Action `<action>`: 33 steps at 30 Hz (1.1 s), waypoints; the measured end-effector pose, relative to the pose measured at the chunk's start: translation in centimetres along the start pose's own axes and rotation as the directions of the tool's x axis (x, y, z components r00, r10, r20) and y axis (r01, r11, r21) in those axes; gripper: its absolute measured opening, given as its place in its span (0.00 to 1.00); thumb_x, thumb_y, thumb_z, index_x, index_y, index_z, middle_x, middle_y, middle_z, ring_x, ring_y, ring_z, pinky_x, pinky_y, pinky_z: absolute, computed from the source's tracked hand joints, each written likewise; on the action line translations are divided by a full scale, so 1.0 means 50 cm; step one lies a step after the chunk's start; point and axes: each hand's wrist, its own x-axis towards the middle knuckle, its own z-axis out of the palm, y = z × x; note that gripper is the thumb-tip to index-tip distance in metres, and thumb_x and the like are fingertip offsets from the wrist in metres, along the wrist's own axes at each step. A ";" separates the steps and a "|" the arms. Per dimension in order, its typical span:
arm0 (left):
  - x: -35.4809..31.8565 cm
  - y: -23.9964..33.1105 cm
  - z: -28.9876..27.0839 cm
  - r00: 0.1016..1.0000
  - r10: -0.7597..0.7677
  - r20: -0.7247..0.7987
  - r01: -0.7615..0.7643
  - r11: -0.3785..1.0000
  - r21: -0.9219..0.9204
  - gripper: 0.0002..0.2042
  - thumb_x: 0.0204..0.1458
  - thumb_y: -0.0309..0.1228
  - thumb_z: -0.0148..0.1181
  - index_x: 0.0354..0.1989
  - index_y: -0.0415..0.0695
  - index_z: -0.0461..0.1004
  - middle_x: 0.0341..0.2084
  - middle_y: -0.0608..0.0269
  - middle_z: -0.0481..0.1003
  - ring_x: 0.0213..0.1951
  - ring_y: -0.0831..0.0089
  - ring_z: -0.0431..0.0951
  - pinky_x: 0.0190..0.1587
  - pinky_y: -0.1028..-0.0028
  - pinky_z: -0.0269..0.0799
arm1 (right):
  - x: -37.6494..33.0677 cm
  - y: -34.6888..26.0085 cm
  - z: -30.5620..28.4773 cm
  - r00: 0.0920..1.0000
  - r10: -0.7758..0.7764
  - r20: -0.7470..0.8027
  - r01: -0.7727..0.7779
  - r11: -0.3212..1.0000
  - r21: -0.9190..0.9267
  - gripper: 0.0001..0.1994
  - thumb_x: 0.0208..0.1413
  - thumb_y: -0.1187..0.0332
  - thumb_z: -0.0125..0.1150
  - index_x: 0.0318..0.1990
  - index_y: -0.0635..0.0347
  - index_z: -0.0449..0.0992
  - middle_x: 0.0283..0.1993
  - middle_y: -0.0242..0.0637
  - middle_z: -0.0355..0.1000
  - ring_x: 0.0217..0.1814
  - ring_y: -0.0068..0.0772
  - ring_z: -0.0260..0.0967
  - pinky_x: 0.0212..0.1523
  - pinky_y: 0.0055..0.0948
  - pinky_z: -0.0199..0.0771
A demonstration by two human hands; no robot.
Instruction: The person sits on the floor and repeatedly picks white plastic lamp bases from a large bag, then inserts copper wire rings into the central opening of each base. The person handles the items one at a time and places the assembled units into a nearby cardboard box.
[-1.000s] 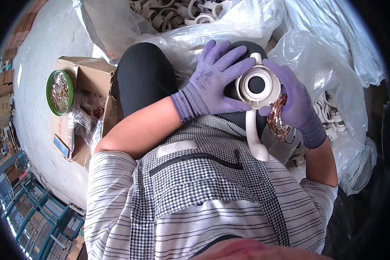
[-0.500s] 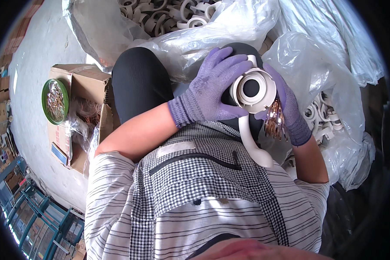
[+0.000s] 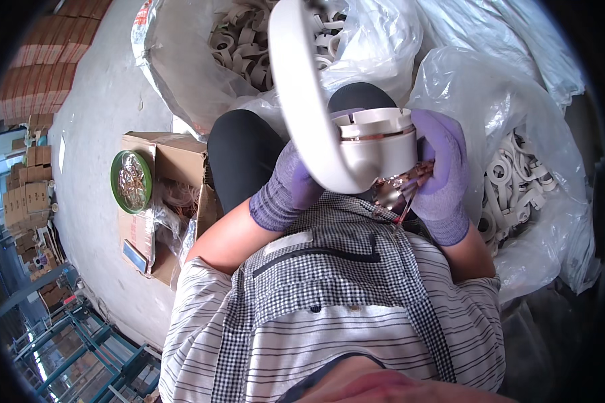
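Left hand (image 3: 290,191) in purple glove, grip closed under white plastic housing (image 3: 376,144); right hand (image 3: 444,171) gloved too, grip wrapped on housing's far side; copper wire bundle (image 3: 400,188) pokes out below housing, touching right fingers; clear bags of white plastic parts (image 3: 511,185) beside; green tin (image 3: 132,181) on cardboard box (image 3: 175,158) at left.

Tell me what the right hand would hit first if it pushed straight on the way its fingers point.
The right hand points up and leftward; it already touches the white round plastic housing, so it meets that first, though depth is hard to judge.
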 end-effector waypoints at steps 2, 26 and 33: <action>-0.010 0.025 0.024 0.996 0.028 -0.086 -0.042 0.985 -0.166 0.39 0.53 0.43 0.71 0.69 0.35 0.63 0.60 0.51 0.72 0.60 0.64 0.75 0.63 0.64 0.72 | -0.003 -0.016 0.015 0.990 0.136 -0.037 -0.133 0.989 0.066 0.24 0.56 0.65 0.66 0.59 0.64 0.72 0.56 0.45 0.74 0.52 0.42 0.77 0.52 0.38 0.80; -0.074 0.136 0.062 0.815 0.576 0.062 -0.411 0.499 0.763 0.27 0.37 0.28 0.77 0.49 0.42 0.75 0.40 0.56 0.75 0.44 0.58 0.78 0.50 0.64 0.75 | -0.068 -0.022 0.022 0.911 0.409 -0.060 -0.308 0.769 0.560 0.27 0.58 0.62 0.70 0.59 0.68 0.69 0.56 0.45 0.73 0.54 0.41 0.77 0.52 0.37 0.82; -0.054 0.045 0.052 0.895 0.438 -0.087 -0.253 0.657 0.711 0.27 0.38 0.28 0.77 0.48 0.41 0.72 0.43 0.56 0.74 0.45 0.60 0.77 0.52 0.65 0.75 | -0.041 -0.059 -0.005 0.960 0.260 0.107 -0.244 0.959 -0.143 0.27 0.41 0.74 0.74 0.51 0.65 0.71 0.48 0.48 0.69 0.46 0.54 0.76 0.46 0.44 0.79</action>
